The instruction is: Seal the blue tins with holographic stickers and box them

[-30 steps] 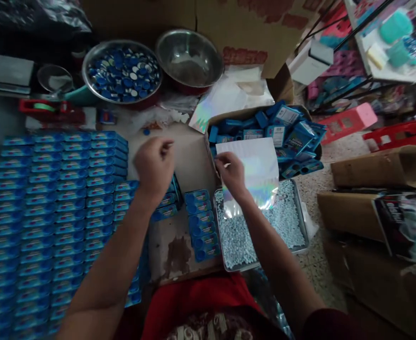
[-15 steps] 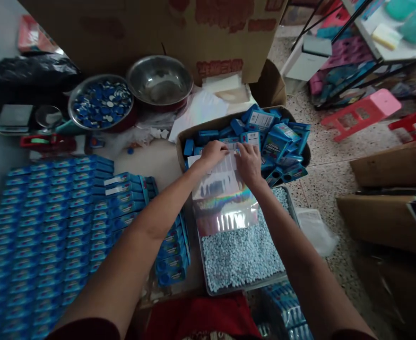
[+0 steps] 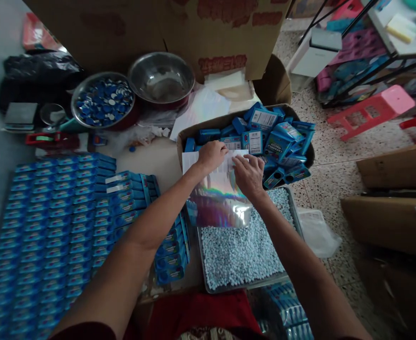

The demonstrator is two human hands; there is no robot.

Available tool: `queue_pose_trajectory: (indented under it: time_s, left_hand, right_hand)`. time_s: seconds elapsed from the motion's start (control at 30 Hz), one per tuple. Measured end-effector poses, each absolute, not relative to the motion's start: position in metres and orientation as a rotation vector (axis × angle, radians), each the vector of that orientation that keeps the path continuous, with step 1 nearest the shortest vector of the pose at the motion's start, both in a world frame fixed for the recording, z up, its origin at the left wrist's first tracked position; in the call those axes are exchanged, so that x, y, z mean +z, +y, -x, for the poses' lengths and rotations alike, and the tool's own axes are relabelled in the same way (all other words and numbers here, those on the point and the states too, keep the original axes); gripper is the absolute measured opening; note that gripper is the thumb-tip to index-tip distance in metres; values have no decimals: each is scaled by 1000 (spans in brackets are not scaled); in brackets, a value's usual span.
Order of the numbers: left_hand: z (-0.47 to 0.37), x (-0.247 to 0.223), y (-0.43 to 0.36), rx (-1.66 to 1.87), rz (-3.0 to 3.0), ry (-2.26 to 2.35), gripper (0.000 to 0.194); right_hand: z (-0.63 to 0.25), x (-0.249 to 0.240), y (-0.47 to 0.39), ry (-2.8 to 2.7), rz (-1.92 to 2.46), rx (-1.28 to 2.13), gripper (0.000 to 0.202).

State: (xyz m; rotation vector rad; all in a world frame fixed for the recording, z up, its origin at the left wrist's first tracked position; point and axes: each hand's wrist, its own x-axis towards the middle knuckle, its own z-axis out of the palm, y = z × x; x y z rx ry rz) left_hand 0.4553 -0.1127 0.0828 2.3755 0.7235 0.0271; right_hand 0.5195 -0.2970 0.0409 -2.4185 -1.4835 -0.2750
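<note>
Evidently, head view: forearms stretched forward, converging; hands just apart, palms down. Left hand [image 3: 211,157] over glossy iridescent plastic sheet [image 3: 222,203], fingers curled; right hand [image 3: 249,175] touching sheet, fingers bent. Whether either pinches it, cannot tell. Sheet spans brown cardboard box [image 3: 180,141] of small blue cartons [image 3: 279,145] and grey-rimmed rectangular tray [image 3: 202,255] of pale-blue pellets [image 3: 236,259]. Left: blue cartons in rows on pale worktop [image 3: 160,158]. Beyond: round steel bowl [image 3: 161,79]. Right: speckled floor [image 3: 319,182], pinkish-red plastic stool [image 3: 374,111].
</note>
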Motion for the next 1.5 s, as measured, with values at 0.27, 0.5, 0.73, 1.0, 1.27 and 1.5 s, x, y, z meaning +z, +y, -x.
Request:
queue_pose_trajectory:
  time_s: [0.27, 0.5, 0.73, 1.0, 1.27, 1.5]
  left_hand:
    - [-450, 94, -127, 135, -2538, 687, 22]
    - [-450, 99, -133, 79, -2610, 767, 27]
    - [-449, 87, -128, 123, -2590, 717, 25]
    - [-460, 58, -113, 239, -2479, 651, 23]
    - [-400, 94, -122, 236, -1670, 759, 38]
    - [-317, 97, -149, 110, -822, 688, 56]
  right_hand:
    - [-528, 61, -279, -1378, 2507, -237, 48]
    - [-507, 36, -284, -1372, 2495, -208, 49]
    - [-509, 49, -299, -1316, 2462, -310, 24]
    - [-486, 106, -323, -1049, 2407, -32, 25]
    - [-467, 165, -331, -430, 1690, 926, 32]
    - [-460, 151, -306, -290, 1553, 1135, 39]
